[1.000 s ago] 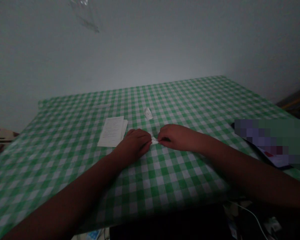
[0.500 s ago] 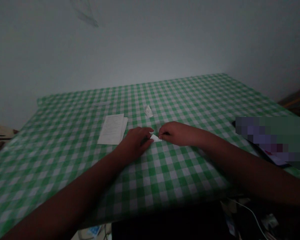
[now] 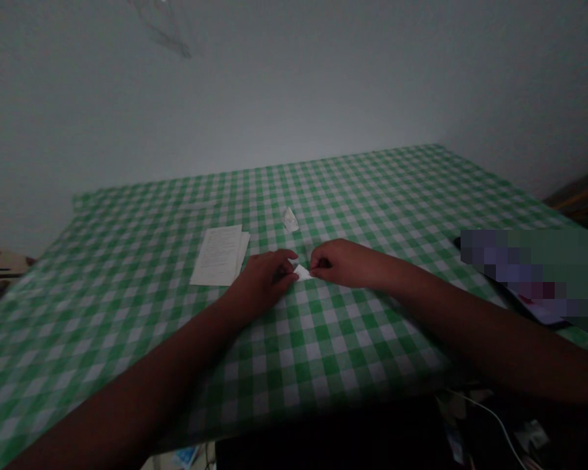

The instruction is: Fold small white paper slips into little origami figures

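Between my hands, low over the checked tablecloth, is a small folded piece of white paper [image 3: 302, 272]. My left hand [image 3: 265, 274] pinches its left side between thumb and fingers. At the paper's right corner, the fingertips of my right hand [image 3: 334, 261] are closed on it. Parts of the paper are hidden behind my fingers. Farther back lies a second small folded paper [image 3: 290, 220], apart from both hands. A few sheets of printed paper [image 3: 218, 256] lie stacked just left of my left hand.
A green and white checked tablecloth [image 3: 294, 365] covers the table. At the right lies a dark-edged device [image 3: 524, 303], its screen blurred out. A faint pale strip [image 3: 198, 205] lies at the back left. Below the front edge hangs a white cable [image 3: 502, 424].
My left fingers have closed in on the small paper, and its visible part looks a little smaller. The right hand stays almost in place. The view has shifted slightly.
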A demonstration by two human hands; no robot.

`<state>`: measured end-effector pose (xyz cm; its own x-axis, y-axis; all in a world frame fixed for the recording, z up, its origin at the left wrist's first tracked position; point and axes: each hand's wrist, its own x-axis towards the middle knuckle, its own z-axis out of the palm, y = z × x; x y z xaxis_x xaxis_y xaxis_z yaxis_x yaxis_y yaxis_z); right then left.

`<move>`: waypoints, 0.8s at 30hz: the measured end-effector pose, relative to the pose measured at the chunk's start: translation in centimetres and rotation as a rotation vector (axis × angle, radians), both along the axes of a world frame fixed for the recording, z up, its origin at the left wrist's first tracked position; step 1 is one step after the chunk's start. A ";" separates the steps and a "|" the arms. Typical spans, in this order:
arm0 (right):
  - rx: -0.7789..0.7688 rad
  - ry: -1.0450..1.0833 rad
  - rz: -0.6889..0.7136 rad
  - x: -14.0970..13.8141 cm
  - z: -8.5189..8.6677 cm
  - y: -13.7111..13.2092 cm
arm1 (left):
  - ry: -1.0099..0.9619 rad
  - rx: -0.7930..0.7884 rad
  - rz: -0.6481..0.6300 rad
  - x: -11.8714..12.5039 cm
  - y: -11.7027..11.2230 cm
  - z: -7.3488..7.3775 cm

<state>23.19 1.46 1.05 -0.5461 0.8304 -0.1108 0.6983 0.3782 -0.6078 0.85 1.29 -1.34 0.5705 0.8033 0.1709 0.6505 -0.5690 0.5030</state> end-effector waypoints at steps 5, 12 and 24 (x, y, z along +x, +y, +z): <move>0.082 -0.051 0.021 -0.4 -0.1 -0.1 | 0.003 0.002 0.008 0.1 -0.2 0.0; 0.091 -0.021 0.122 0.3 -0.4 0.4 | 0.017 0.003 0.056 0.1 -0.4 -0.1; 0.205 -0.052 0.068 -0.3 -1.1 -0.3 | 0.011 -0.046 0.097 -0.2 -0.2 0.0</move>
